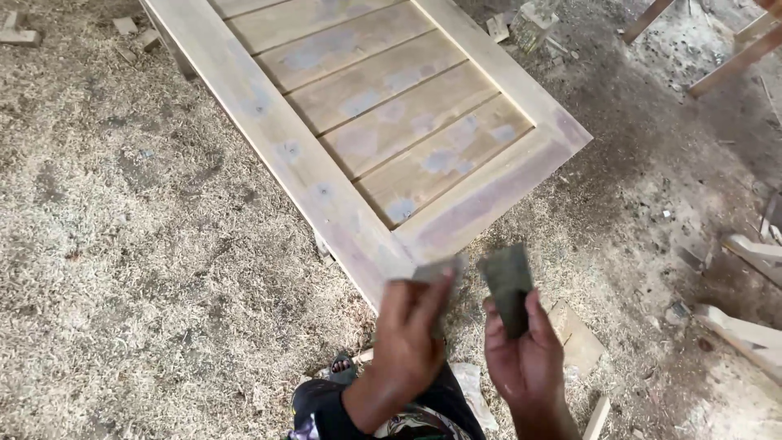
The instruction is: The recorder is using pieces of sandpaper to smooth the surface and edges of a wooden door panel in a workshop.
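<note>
A wooden door (326,187) with slatted panels lies flat and raised above the floor, its near corner in front of me; grey filler patches dot its frame and slats. My left hand (407,342) pinches a small grey piece of sandpaper (436,270) just below the door's near corner. Beside it, my right hand (525,358) grips another dark grey folded piece of sandpaper (509,285) held upright. Both pieces are blurred. The hands are close together, a little apart, below the door's end rail.
Wood shavings and sawdust cover the floor (122,269). Timber offcuts (749,334) lie at the right, a flat board scrap (578,338) lies under my right hand, and more wood pieces (717,49) lean at top right. Small blocks (20,33) sit top left.
</note>
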